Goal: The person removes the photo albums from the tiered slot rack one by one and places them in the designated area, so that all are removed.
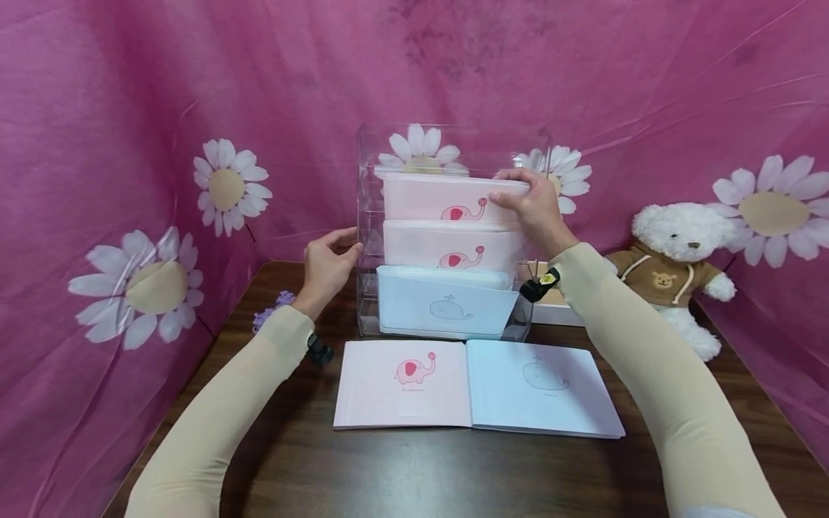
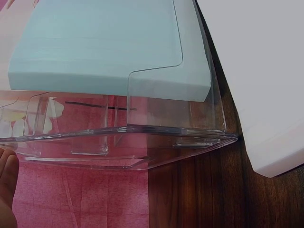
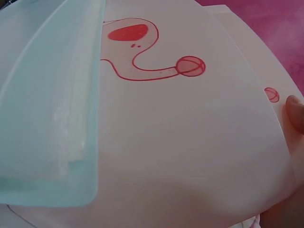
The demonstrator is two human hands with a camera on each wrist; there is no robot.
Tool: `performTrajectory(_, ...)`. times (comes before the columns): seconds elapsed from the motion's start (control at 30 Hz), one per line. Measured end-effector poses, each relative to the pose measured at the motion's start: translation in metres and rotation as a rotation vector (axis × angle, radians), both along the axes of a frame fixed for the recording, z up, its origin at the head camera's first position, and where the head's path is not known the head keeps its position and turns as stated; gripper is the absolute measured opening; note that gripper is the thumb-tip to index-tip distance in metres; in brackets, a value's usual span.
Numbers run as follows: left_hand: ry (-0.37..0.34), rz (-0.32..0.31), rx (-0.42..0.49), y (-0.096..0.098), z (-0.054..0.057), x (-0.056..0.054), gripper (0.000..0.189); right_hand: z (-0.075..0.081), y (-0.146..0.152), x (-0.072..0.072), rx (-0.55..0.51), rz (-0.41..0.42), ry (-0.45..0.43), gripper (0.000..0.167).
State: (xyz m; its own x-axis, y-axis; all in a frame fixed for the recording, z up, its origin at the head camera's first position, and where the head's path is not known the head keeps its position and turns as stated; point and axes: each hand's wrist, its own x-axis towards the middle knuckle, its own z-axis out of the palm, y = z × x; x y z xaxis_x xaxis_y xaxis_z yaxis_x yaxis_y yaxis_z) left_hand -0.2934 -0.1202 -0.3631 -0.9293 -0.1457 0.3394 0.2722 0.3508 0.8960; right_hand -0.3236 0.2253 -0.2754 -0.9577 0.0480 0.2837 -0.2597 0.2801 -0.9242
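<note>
A clear plastic tiered rack point(image 1: 366, 309) stands upright on the table. My right hand point(image 1: 534, 208) pinches the top right corner of the uppermost pink booklet point(image 1: 414, 196), thumb in front and fingers over its top edge. That thumb point(image 3: 296, 114) also shows in the right wrist view. Below sit another pink elephant booklet point(image 1: 414, 244) and, at the front, a light blue whale booklet point(image 1: 404, 302). My left hand point(image 1: 327, 266) is at the rack's left side, its fingertips against the clear wall; the left wrist view shows only part of it.
In front of the rack lie a pink booklet point(image 1: 369, 381) and a blue booklet point(image 1: 505, 403) side by side. A white teddy bear point(image 1: 686, 234) sits at the right, near a pale wooden box point(image 1: 557, 315). Purple flowers point(image 1: 275, 309) lie at the left; pink cloth point(image 1: 311, 86) hangs behind.
</note>
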Motion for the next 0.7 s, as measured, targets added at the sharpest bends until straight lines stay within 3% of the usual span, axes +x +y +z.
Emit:
performTrajectory(0.37, -0.008, 0.0, 0.003, 0.0, 0.0, -0.001, 0.033, 0.012, -0.003, -0.002, 0.053, -0.092, -0.066, 0.031)
performTrajectory(0.7, -0.016, 0.004, 0.003, 0.001, 0.0, 0.001, 0.033, 0.017, -0.002, -0.001, 0.016, -0.074, -0.086, 0.029)
